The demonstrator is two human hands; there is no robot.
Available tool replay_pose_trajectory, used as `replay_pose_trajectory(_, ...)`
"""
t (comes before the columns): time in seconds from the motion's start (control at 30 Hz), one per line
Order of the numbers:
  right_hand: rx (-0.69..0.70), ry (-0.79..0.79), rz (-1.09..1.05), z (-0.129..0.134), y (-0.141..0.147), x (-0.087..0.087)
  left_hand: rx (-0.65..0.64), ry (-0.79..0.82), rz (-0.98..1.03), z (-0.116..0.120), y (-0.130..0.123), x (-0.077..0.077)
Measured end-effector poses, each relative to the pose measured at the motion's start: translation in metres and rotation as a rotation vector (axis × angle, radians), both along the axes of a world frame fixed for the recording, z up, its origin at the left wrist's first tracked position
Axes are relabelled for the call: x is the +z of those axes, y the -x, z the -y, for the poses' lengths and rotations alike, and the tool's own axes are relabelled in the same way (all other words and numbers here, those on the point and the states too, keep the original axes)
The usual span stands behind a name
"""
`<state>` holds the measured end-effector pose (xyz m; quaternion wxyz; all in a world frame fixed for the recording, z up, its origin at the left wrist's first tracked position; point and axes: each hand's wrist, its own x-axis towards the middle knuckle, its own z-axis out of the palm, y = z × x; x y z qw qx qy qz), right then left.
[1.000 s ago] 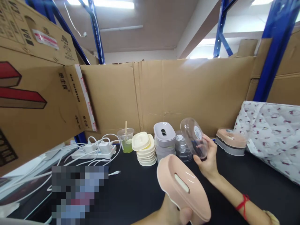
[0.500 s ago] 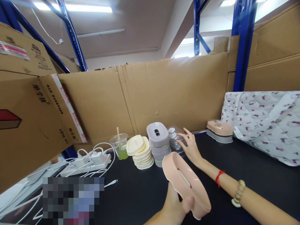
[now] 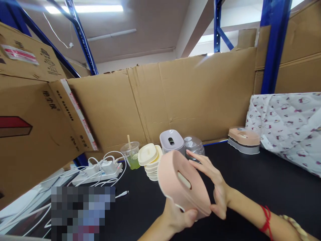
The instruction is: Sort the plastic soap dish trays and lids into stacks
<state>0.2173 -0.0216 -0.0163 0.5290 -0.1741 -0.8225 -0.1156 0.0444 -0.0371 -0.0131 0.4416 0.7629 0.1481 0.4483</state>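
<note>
A glossy pink plastic cover (image 3: 198, 192), with a long oval slot in its top and a wavy lower edge, is tilted up in front of me. My left hand (image 3: 177, 216) grips it from below, its thumb along the near edge. At the cover's right side is my right hand (image 3: 215, 182), fingers stretched out and apart, thumb by the lower right edge; whether it presses on the cover I cannot tell. Behind the cover stand a lavender stack of slotted containers (image 3: 178, 146), partly hidden, cream lids (image 3: 147, 154) in a pile, and clear domes (image 3: 198, 149).
A cup of green drink (image 3: 134, 163) with a straw stands left of the lids, next to a white power strip (image 3: 115, 172) with tangled cables. At right, a pink-and-grey container (image 3: 247, 139) sits beside a patterned quilted bag (image 3: 288, 130). A cardboard wall (image 3: 200, 93) closes the back.
My right hand has left the clear domes and come down to the pink cover's right side. The cover, still in my left hand, has moved left and up and turned. The view has shifted slightly.
</note>
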Motion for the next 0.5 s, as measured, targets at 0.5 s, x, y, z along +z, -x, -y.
replay_pose_trajectory(0.5, 0.104, 0.080, -0.108, 0.006, 0.043, 0.032, 0.084, 0.241, 0.252, -0.004, 0.008, 0.022)
